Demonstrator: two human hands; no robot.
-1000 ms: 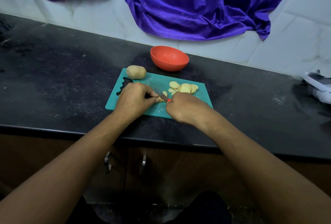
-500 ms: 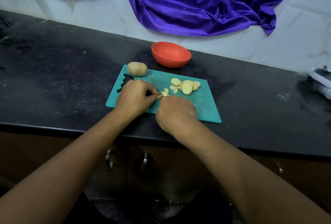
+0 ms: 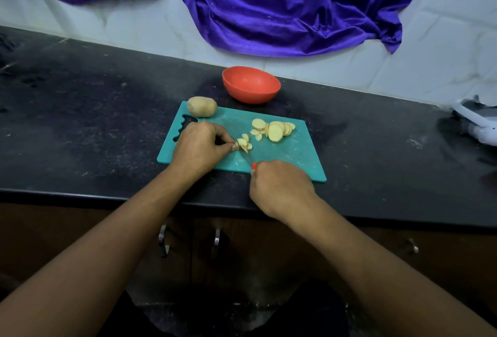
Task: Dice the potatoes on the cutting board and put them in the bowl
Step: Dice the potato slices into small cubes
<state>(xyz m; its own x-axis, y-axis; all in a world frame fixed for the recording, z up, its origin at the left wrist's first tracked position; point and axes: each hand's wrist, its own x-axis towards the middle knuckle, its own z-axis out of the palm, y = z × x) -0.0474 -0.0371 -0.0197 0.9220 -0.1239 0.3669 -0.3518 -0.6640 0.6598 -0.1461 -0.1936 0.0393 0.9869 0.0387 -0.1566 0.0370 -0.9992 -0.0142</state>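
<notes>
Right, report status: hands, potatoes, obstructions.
Left hand pinches potato piece; right hand grips knife. Slices piled on cutting board, one whole potato uncut, bowl empty. Nothing in the way.

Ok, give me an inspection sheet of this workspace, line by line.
Surface: black countertop, dusty-looking, with a teal cutting board on it.
Job's things: whole potato at the board's far left corner; potato slices piled at its far right; cut pieces mid-board; orange bowl beyond the board, no potato seen inside.
Clutter: white object at the counter's right edge, cut off by the frame.
Hands: left hand pinches the cut pieces; right hand grips a knife with an orange handle.
Cables: nothing seen.
Surroundings: purple cloth draped over a white tiled wall; cabinet handles below the counter.
</notes>
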